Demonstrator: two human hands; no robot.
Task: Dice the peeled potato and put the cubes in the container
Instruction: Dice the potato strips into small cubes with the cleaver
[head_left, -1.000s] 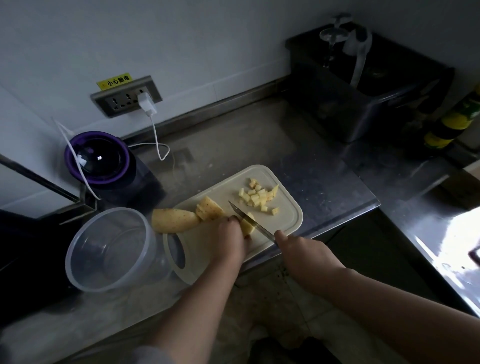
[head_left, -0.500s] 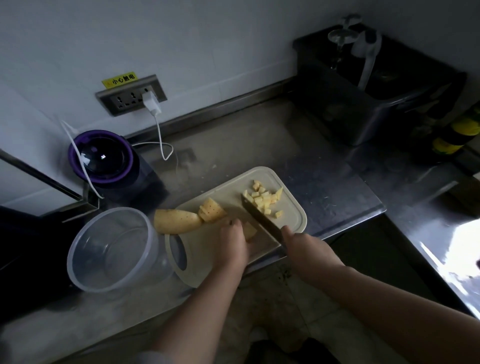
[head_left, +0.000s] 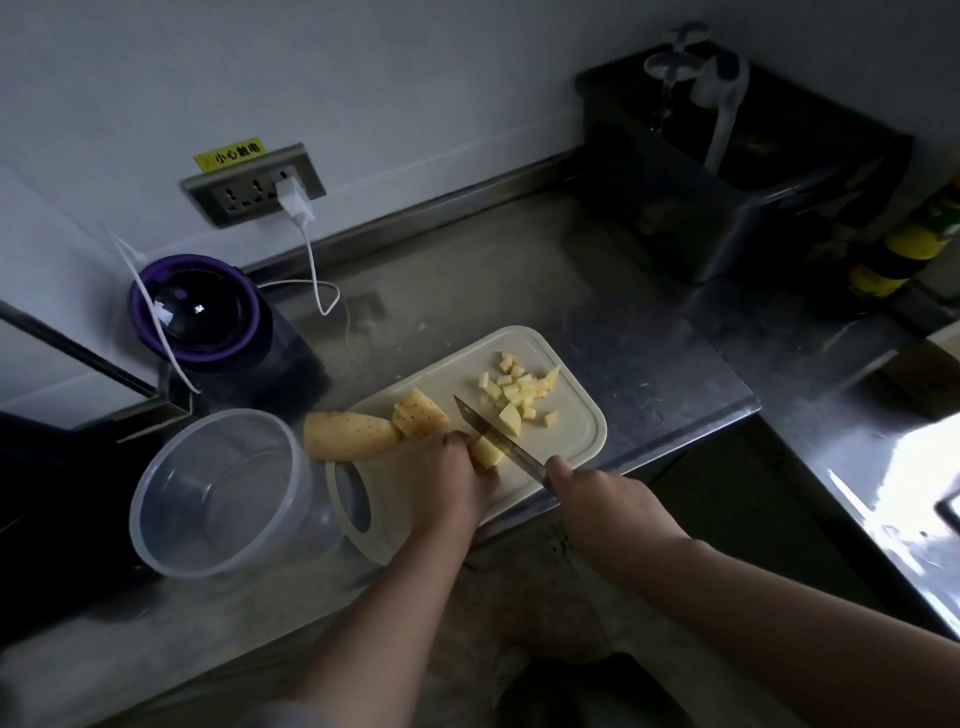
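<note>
On the pale cutting board (head_left: 582, 441) my left hand (head_left: 452, 478) pins a small potato chunk (head_left: 485, 451) with curled fingers. My right hand (head_left: 597, 499) grips the handle of a knife (head_left: 488, 431), whose blade lies right beside that chunk. A larger cut piece (head_left: 510, 420) sits just past the blade, and several small cubes (head_left: 519, 387) are piled at the board's far end. A big potato piece (head_left: 348, 436) and a scored slab (head_left: 418, 420) lie at the board's left. The clear round container (head_left: 171, 525) stands empty left of the board.
A purple-rimmed appliance (head_left: 195, 312) stands behind the container, with a white cable (head_left: 311, 260) running to a wall socket. A dark metal tub (head_left: 727, 171) and a yellow-banded bottle (head_left: 904, 249) sit at the back right. The steel counter edge (head_left: 675, 441) runs just under the board.
The knife swept a cut piece toward the cube pile, then came back against the chunk under my left hand. My left hand stayed on the board.
</note>
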